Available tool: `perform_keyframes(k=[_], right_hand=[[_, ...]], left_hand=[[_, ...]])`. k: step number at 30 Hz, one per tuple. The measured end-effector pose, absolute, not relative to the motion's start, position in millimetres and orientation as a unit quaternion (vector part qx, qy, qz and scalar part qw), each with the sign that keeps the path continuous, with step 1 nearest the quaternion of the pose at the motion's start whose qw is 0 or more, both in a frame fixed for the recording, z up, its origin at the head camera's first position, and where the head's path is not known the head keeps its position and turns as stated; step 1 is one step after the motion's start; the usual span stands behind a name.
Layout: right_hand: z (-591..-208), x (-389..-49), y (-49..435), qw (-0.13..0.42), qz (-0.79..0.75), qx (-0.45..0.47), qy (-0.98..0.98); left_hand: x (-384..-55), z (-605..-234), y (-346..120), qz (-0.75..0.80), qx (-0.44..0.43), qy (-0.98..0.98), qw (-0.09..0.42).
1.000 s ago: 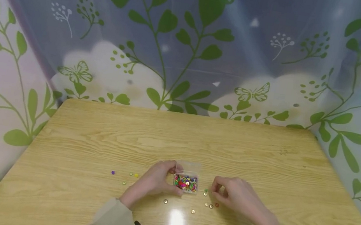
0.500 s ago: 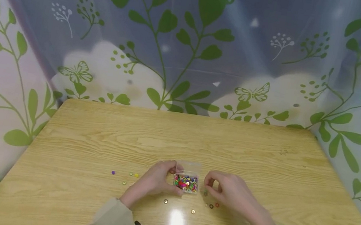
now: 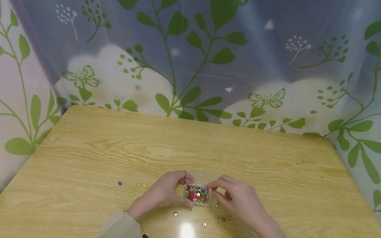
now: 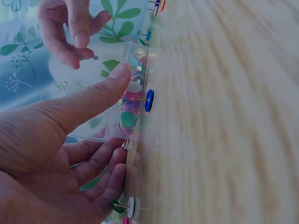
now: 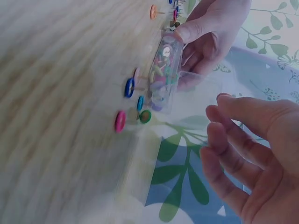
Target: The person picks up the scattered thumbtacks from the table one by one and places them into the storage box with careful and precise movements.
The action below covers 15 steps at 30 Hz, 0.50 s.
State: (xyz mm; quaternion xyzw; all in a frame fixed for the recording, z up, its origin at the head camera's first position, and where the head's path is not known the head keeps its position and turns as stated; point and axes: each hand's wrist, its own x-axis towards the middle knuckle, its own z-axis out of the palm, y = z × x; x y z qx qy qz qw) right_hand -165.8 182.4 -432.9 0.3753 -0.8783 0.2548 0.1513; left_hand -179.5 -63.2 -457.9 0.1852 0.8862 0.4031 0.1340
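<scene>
My left hand (image 3: 164,192) grips a small clear plastic box (image 4: 107,133) from its left side, with the thumb along the near wall and the fingers behind. The box lid (image 3: 200,177) stands raised at the back. Inside lie many colourful thumbtacks (image 3: 197,195). My right hand (image 3: 237,199) is at the box's right edge, its fingers loosely bent and apart; no tack shows between them in either wrist view. Close to the box on that side lie several loose thumbtacks, among them a pink one (image 5: 120,121) and a green one (image 5: 145,116).
More loose thumbtacks lie left of my left hand, including a purple one (image 3: 119,183) and a yellow one (image 3: 145,186). Two others, one a gold-looking tack (image 3: 204,224), lie in front of the box. Beyond the wooden table (image 3: 190,144) hangs a leaf-patterned curtain (image 3: 200,54).
My right hand has moved left from beside the loose tacks to the box's right edge. My left hand and the box have stayed in place.
</scene>
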Motion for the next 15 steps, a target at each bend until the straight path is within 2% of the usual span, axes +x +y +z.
perform_keyframes(k=[6, 12, 15], right_hand=[[-435, -167, 191, 0.133, 0.216, 0.365, -0.896], [-439, -167, 196, 0.044, 0.178, 0.350, -0.919], [-439, -167, 195, 0.027, 0.165, 0.343, -0.924]], left_hand=[[-180, -457, -63, 0.400, 0.182, 0.889, 0.131], [-180, -458, -63, 0.398, 0.178, 0.890, 0.131], [-180, -458, -62, 0.401, 0.177, 0.889, 0.133]])
